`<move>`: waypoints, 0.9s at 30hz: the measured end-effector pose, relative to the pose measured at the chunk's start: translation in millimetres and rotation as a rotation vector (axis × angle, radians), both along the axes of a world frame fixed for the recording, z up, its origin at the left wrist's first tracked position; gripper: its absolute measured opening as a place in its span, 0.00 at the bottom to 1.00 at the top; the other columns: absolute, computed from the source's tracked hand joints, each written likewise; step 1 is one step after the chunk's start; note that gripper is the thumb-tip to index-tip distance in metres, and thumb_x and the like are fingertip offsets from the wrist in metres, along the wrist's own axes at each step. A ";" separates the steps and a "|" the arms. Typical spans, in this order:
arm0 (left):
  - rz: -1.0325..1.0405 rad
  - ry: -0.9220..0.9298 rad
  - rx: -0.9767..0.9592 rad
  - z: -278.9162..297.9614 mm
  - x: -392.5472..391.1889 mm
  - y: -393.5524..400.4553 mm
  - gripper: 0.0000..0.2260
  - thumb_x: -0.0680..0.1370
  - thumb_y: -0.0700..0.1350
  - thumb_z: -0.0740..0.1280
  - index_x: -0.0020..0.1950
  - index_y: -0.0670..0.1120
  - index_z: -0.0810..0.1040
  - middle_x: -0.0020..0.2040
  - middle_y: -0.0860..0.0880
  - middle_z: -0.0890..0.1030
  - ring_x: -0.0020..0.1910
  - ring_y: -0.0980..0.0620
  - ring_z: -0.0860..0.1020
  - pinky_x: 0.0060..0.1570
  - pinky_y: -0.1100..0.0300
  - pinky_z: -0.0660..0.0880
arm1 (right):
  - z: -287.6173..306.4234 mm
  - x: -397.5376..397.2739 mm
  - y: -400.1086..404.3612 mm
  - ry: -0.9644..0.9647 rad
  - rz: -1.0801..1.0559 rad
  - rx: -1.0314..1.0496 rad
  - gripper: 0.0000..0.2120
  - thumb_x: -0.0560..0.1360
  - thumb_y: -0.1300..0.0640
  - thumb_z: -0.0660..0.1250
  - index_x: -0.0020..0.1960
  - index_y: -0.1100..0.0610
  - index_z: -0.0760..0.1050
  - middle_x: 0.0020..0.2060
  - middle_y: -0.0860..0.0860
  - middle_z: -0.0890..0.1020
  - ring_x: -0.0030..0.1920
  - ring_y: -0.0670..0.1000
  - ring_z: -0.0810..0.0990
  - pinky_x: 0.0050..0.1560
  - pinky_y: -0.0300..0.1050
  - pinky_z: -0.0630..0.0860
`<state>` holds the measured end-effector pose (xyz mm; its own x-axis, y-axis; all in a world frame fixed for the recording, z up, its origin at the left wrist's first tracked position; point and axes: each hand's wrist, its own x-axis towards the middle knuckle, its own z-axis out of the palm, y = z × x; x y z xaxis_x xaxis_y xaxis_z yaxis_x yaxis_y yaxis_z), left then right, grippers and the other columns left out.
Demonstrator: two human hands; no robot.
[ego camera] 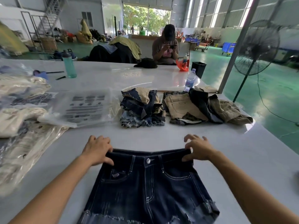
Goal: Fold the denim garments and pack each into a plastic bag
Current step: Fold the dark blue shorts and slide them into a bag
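A pair of dark denim shorts (148, 186) lies flat, front side up, on the white table (161, 136) nearest the person, waistband away from them. The left hand (97, 150) grips the waistband's left corner, thumb on top of the cloth and fingers curled past its far edge. The right hand (198, 148) pinches the right corner the same way, thumb pressed on the denim, the other fingers arched above the table beyond the band. Farther off lie a stack of clear plastic bags (84, 107), a pile of denim shorts (142, 109) and, to its right, a looser pile of tan and dark garments (205, 107). Packed bags (21, 123) lie along the left edge. Beyond stand a teal bottle (69, 64) and a water bottle (190, 80).
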<state>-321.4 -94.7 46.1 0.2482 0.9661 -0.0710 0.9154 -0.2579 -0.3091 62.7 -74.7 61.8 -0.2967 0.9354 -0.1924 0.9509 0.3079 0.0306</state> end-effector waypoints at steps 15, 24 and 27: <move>-0.192 -1.020 0.448 227.8 -19.1 0.1 0.13 0.68 0.40 0.76 0.36 0.49 0.72 0.37 0.45 0.77 0.37 0.46 0.75 0.41 0.58 0.74 | 215.6 4.4 -20.2 0.971 0.077 0.521 0.02 0.68 0.63 0.75 0.40 0.60 0.82 0.24 0.40 0.79 0.27 0.37 0.74 0.32 0.28 0.69; -0.297 -1.134 0.402 216.1 -18.5 -31.6 0.14 0.77 0.44 0.68 0.43 0.62 0.68 0.38 0.56 0.76 0.36 0.63 0.74 0.37 0.65 0.72 | 193.3 6.8 -38.5 0.950 0.078 0.610 0.12 0.77 0.65 0.65 0.41 0.50 0.70 0.36 0.45 0.74 0.37 0.41 0.71 0.41 0.29 0.68; -0.344 -1.271 0.293 215.6 -16.8 -58.2 0.08 0.73 0.50 0.66 0.43 0.62 0.69 0.35 0.59 0.78 0.31 0.65 0.74 0.31 0.72 0.71 | 191.4 15.3 -61.0 1.113 0.149 0.540 0.13 0.75 0.63 0.68 0.39 0.45 0.75 0.34 0.41 0.78 0.36 0.38 0.74 0.40 0.30 0.71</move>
<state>-338.3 -152.9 261.7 0.2179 0.7818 0.5842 0.5095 -0.6017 0.6151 78.0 -135.6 253.2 -0.1616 0.7602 0.6293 0.4981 0.6134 -0.6130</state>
